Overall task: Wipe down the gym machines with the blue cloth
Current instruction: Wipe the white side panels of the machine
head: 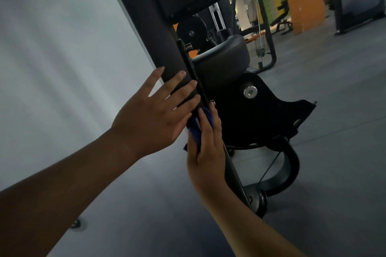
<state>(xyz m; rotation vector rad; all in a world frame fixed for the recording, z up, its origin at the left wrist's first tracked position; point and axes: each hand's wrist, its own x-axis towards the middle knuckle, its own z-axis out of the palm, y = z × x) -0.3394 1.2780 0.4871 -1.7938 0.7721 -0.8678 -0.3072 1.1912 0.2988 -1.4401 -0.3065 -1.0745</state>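
Blue cloth lies bunched under the right grip, whose straight fingers press it against the machine's steel bar. Left grip, spread wide, rests flat on the foam roller just above. Risk: fingertips catching the bolt ahead; unpinched cloth slipping free.

Right hand presses blue cloth on machine post
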